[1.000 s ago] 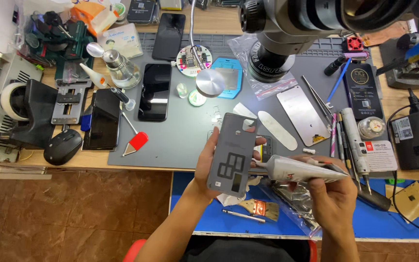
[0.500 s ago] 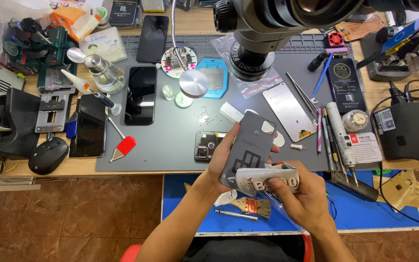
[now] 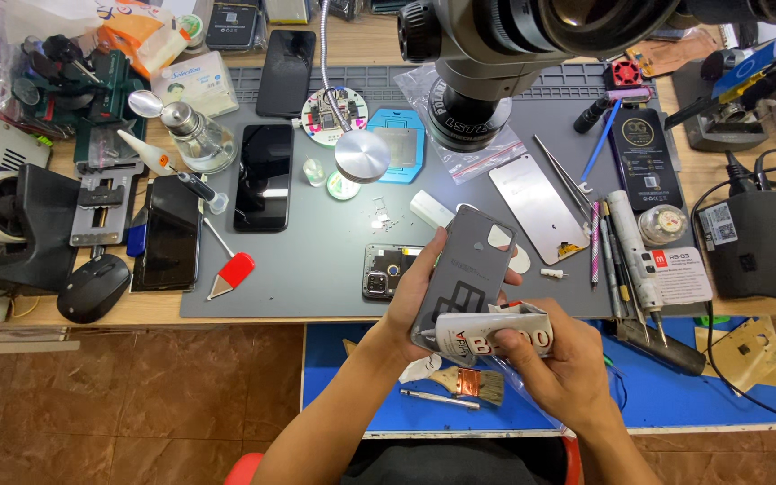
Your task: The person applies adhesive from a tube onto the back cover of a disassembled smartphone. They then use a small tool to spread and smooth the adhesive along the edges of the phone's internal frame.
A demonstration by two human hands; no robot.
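Workbench [image 3: 226, 310] — grey mat [image 3: 316, 269], microscope [image 3: 496, 54], brown tiled floor [image 3: 136, 395]

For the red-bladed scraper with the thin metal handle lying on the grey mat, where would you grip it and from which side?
Grip the red-bladed scraper by its thin metal handle, above the blade, coming straight down from above. It lies flat on the grey mat, blade toward the near edge, with bare mat on both sides of the shaft, so fingers probably fit there. The left hand and right hand are both occupied.
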